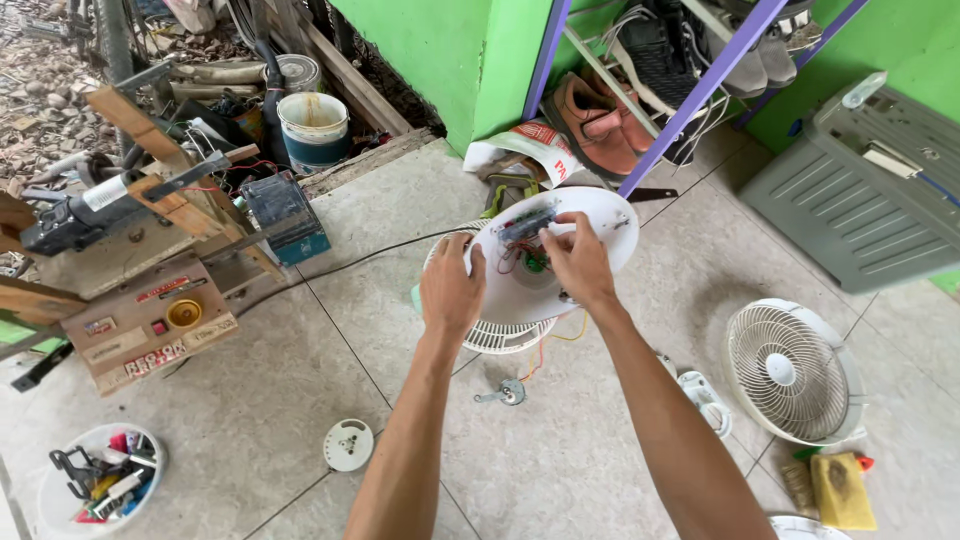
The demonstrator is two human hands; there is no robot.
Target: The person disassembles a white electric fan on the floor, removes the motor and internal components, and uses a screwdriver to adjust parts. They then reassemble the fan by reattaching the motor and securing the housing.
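Observation:
A white round fan housing [600,215] is held up in front of me, its open side showing a small circuit board and red wires [525,235]. My left hand [450,290] grips the housing's left rim. My right hand [578,258] rests on the housing's middle, its fingers pinching at the wiring by the board. Yellow and red wires [560,340] hang down from the housing. Under it lies a white fan grille [500,338] on the tiled floor.
A second white fan [790,370] stands at the right, a grey plastic crate [860,190] behind it. A white disc [348,444], a small metal part [508,393] and a tool tub [100,485] lie on the floor. Wooden tools, buckets and a shoe rack [660,80] line the back.

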